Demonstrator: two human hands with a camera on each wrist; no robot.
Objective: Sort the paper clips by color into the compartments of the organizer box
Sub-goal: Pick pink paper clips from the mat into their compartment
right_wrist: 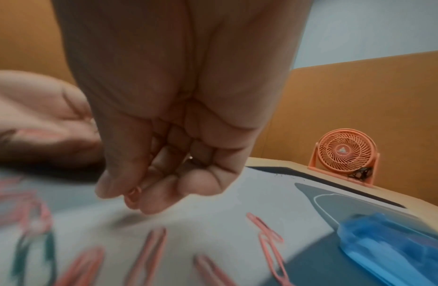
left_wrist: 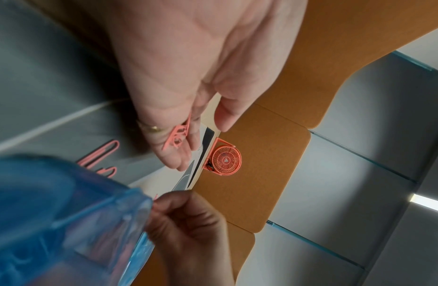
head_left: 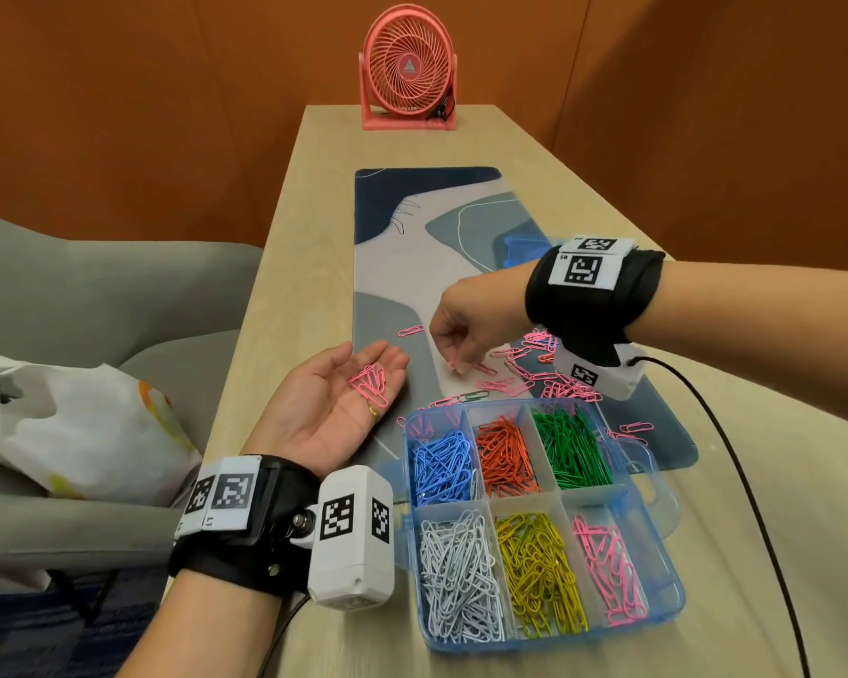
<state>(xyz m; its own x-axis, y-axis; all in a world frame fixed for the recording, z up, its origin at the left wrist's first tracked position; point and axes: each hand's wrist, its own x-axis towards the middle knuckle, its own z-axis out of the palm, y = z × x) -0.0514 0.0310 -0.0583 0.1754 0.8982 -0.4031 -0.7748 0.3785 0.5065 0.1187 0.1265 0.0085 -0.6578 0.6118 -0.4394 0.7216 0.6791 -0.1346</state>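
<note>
A clear blue organizer box [head_left: 667,570] at the table's front right holds blue, orange and green clips in its far row, white, yellow and pink clips [head_left: 608,570] in its near row. My left hand [head_left: 343,398] lies palm up on the mat's left edge, carrying a small bunch of pink clips [head_left: 370,381] [left_wrist: 177,135] on relaxed fingers. My right hand [head_left: 454,347] hovers over the mat and pinches one pink clip [head_left: 452,362] [right_wrist: 134,194] between thumb and fingertips. Loose pink clips [head_left: 525,374] and one green clip [head_left: 476,396] lie scattered on the mat beyond the box.
A blue-grey patterned desk mat [head_left: 412,266] runs down the wooden table [head_left: 309,198]. A pink desk fan [head_left: 407,71] stands at the far end. The box's blue lid [head_left: 520,249] lies behind my right wrist. A grey sofa with a plastic bag [head_left: 69,423] sits left. A black cable [head_left: 745,472] trails right.
</note>
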